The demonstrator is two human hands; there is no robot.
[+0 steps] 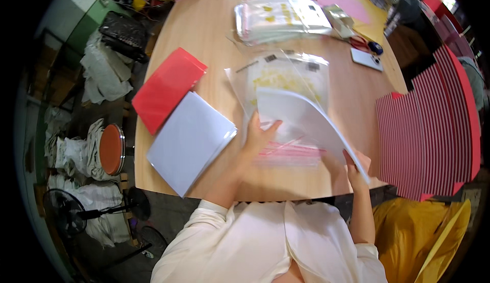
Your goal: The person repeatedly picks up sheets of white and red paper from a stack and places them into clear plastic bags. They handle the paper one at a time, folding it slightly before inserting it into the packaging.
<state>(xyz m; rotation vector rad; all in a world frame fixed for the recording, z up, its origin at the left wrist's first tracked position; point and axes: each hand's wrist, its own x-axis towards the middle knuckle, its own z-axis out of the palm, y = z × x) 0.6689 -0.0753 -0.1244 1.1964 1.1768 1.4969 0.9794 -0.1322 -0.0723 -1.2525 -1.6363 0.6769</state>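
My right hand [357, 164] is closed on the near right edge of white paper sheets [301, 110], which bend upward in a curve. The sheets' far left part lies over a clear plastic bag [319, 81] with yellow print and a pink strip. At the left edge of the paper is my left hand [261, 134], thumb and forefinger spread apart, its other fingers not clearly seen. More clear bags lie flat beneath. Left of my left arm sits a stack of pale sheets [191, 140] in shiny wrap, beside a red packet [169, 90].
A pile of filled clear bags [283, 20] lies farther back, near scissors [359, 43] and a phone [366, 59]. Tall red-and-white striped stacks [426, 130] stand at the right. On the left are an orange stool [111, 149] and a black fan [65, 211].
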